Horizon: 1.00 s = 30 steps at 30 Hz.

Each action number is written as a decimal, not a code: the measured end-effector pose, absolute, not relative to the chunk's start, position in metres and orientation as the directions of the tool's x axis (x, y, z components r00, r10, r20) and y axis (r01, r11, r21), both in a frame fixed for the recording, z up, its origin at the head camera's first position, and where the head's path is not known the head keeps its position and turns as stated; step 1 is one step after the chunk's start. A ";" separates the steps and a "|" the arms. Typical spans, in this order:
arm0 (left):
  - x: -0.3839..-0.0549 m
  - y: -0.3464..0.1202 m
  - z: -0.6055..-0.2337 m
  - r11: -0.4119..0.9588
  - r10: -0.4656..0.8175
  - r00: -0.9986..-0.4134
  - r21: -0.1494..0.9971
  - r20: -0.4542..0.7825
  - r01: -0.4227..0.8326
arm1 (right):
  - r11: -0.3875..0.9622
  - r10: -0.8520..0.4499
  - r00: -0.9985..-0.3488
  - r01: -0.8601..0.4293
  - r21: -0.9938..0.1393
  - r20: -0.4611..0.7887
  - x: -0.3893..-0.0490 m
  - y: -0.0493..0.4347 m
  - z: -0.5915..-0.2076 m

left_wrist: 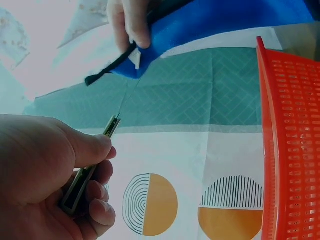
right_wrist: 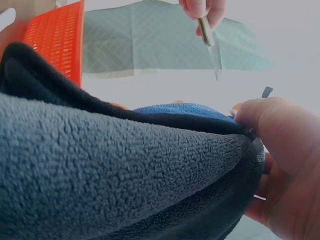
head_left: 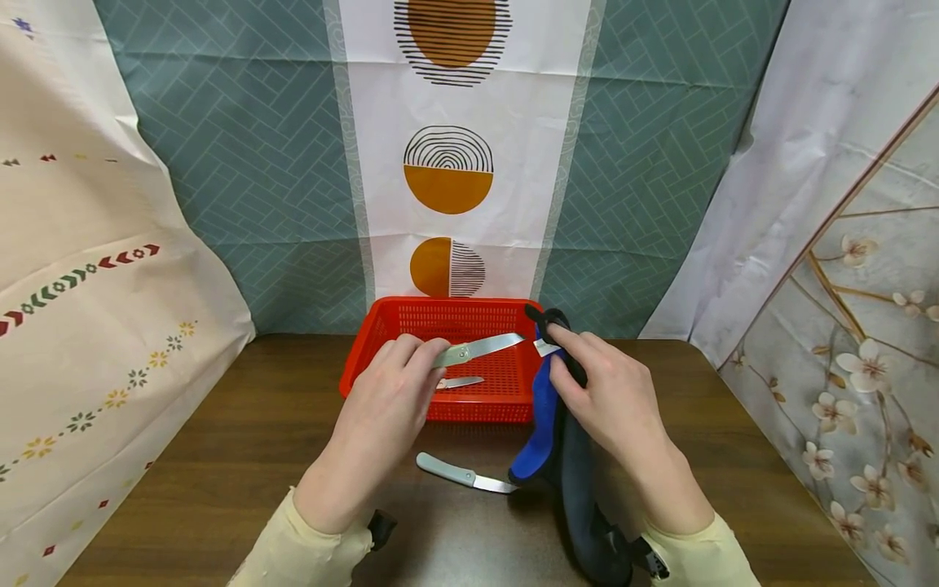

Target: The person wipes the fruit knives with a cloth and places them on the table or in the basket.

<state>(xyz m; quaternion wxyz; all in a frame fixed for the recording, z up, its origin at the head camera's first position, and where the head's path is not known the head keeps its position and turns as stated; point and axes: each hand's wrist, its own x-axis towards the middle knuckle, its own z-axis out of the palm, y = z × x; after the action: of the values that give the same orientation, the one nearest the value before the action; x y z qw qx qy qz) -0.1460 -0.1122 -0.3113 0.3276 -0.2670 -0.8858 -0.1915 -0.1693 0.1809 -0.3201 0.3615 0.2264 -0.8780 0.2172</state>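
Note:
My left hand (head_left: pixel 392 395) grips the pale green handle of a folding knife (head_left: pixel 495 345). Its blade is out and points right, its tip close to a white tag (head_left: pixel 545 348) on a cloth; whether they touch, I cannot tell. That cloth (head_left: pixel 544 408), blue on one side and fleecy grey (right_wrist: pixel 100 165) on the other with black edging, hangs from my right hand (head_left: pixel 612 395), which pinches its upper end. In the left wrist view the knife handle (left_wrist: pixel 82 187) lies between thumb and curled fingers. Below, a second folding knife (head_left: pixel 449 470) lies unfolded on the table, its tip near the cloth.
A red perforated plastic basket (head_left: pixel 469 410) stands at the back of the brown wooden table (head_left: pixel 271 456). Inside it lies another knife (head_left: pixel 464 381) with its blade out. Patterned curtains (head_left: pixel 249 163) hang behind the table and along both sides.

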 end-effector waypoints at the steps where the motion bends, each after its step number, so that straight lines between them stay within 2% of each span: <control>1: -0.146 -0.112 -0.311 0.785 0.347 -0.644 0.165 0.682 0.597 | 0.800 -0.244 -0.632 -0.560 -0.216 0.735 -0.168 0.180 -0.319; 11: -0.146 -0.109 -0.316 0.772 0.357 -0.617 0.151 0.701 0.618 | 0.730 -0.355 -0.533 -0.672 -0.129 0.768 -0.158 0.154 -0.321; 18: -0.146 -0.106 -0.318 0.764 0.383 -0.595 0.120 0.707 0.634 | 0.700 -0.392 -0.524 -0.703 -0.124 0.756 -0.155 0.139 -0.329; 23: -0.144 -0.105 -0.317 0.763 0.392 -0.602 0.120 0.696 0.635 | 0.701 -0.399 -0.513 -0.705 -0.107 0.760 -0.156 0.134 -0.331; 30: -0.143 -0.104 -0.316 0.766 0.398 -0.607 0.115 0.688 0.633 | 0.712 -0.391 -0.535 -0.691 -0.122 0.749 -0.157 0.137 -0.331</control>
<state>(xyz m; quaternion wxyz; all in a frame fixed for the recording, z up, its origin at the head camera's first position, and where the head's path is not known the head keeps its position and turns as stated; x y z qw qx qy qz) -0.1429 -0.1044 -0.3162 0.3326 -0.2934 -0.8787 -0.1764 -0.1571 0.1373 -0.3306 0.3625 0.3179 -0.8513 0.2071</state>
